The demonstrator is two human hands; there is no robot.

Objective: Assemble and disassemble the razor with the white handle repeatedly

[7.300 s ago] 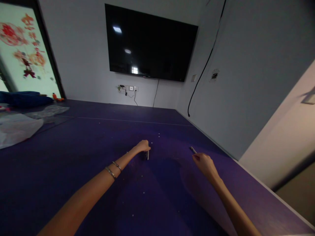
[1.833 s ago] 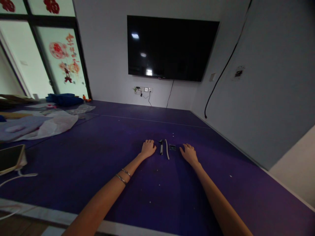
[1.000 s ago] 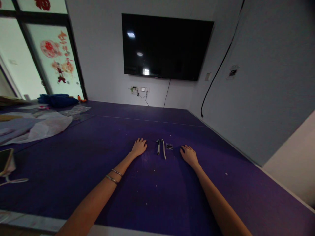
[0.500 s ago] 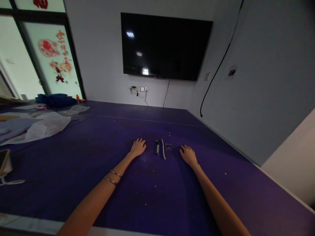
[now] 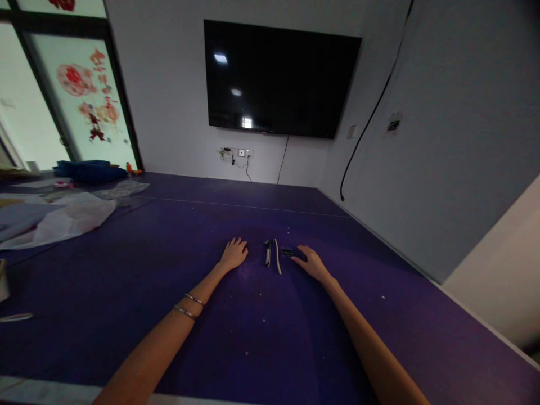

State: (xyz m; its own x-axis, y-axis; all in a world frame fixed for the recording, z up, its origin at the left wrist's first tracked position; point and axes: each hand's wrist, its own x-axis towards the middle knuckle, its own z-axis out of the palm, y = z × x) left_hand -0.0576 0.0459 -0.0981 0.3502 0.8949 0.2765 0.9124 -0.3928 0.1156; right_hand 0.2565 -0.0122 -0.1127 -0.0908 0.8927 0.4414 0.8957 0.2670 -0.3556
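My left hand point(image 5: 234, 254) lies flat on the purple tabletop point(image 5: 202, 337), its fingers apart and nothing in it. To its right is a slim black and silver tool with a crosswise head, shaped like a razor point(image 5: 268, 256). A pale, slightly curved strip point(image 5: 277, 257) lies beside that, running lengthwise. Further right, a small clear packet with dark pieces point(image 5: 287, 251) sits flat; its contents are too small to name. My right hand point(image 5: 312, 262) is open just right of this packet, thumb and fingers pointing at it. Whether the fingertips touch it I cannot tell.
At the left lie crumpled white sheets point(image 5: 76, 216), a clear plastic bag point(image 5: 126, 188) and dark blue cloth point(image 5: 90, 170). A television point(image 5: 282, 79) hangs on the wall behind. One black cable point(image 5: 371, 115) dangles at the right, above the table's edge.
My right hand has moved left, up close to the clear packet, with its thumb and fingers spreading. My left hand stays in place. The view has shifted slightly.
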